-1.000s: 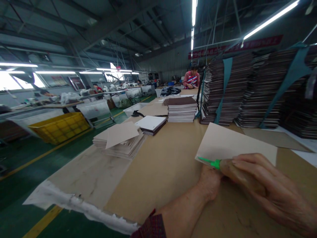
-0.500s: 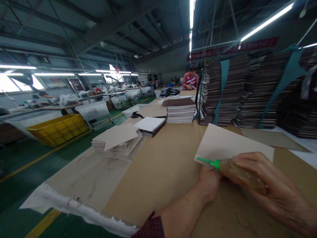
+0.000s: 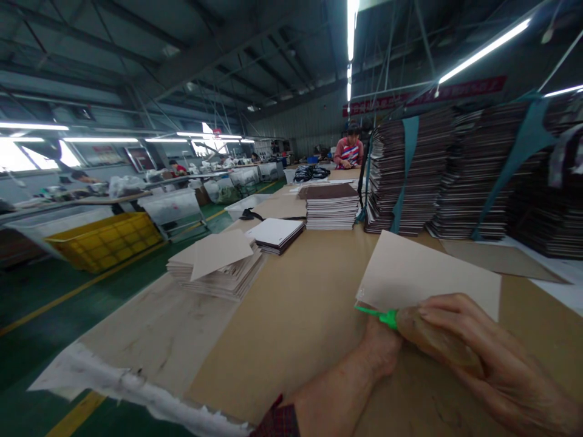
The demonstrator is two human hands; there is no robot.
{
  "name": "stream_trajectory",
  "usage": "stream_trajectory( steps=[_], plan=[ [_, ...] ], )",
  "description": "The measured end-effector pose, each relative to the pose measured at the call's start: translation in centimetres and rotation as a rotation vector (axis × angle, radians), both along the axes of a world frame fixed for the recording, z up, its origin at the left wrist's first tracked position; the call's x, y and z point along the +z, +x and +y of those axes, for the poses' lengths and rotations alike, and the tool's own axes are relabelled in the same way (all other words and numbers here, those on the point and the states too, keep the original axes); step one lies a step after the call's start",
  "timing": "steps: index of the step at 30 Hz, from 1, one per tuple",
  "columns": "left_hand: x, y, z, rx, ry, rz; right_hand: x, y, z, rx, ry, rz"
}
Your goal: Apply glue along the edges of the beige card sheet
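My right hand (image 3: 487, 352) is wrapped around a squeeze bottle (image 3: 439, 340) with a brownish body and a thin green nozzle. The nozzle tip lies by the near left corner of a beige board (image 3: 428, 270), where a small glossy spot shows. Under that near edge, my left hand (image 3: 385, 346) holds the board up at a tilt; its fingers are hidden behind the board and bottle. Left of the hands, a stack of beige boards (image 3: 218, 267) lies with its top sheet askew. Beside that is a short pile of white-topped, dark-edged panels (image 3: 276, 233).
A brown-topped stack of panels (image 3: 331, 206) stands farther back on the table (image 3: 268, 340). Tall dark stacks (image 3: 410, 176) bound with teal strips rise at the right. A co-worker (image 3: 350, 149) is at the far end. On the floor at left stands a yellow bin (image 3: 107, 240).
The bottle and my right hand have moved slightly down and left, bringing the nozzle tip from over the board's corner to its near edge. My left hand still supports the board.
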State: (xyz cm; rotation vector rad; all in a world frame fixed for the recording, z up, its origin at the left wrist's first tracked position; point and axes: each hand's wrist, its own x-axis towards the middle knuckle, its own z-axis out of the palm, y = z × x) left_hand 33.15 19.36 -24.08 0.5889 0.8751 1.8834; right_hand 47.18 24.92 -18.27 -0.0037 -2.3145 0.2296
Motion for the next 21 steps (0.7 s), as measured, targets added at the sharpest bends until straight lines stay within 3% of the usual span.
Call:
stream_trajectory(
  steps=[6,13,18,21],
  plan=[
    [-0.4,-0.2,-0.1,-0.11,-0.071,-0.024,1.6,-0.3,1.3,-0.132,0.062,0.174],
    [-0.4,-0.1,-0.1,-0.103,-0.052,0.0,1.3,-0.1,1.3,-0.069,0.059,0.073],
    [-0.5,-0.1,-0.2,-0.126,-0.059,-0.022,1.2,0.2,1.7,-0.17,0.129,0.124],
    [-0.4,-0.1,-0.2,-0.129,-0.012,0.004,1.5,0.1,1.5,-0.068,0.148,0.064]
  ],
)
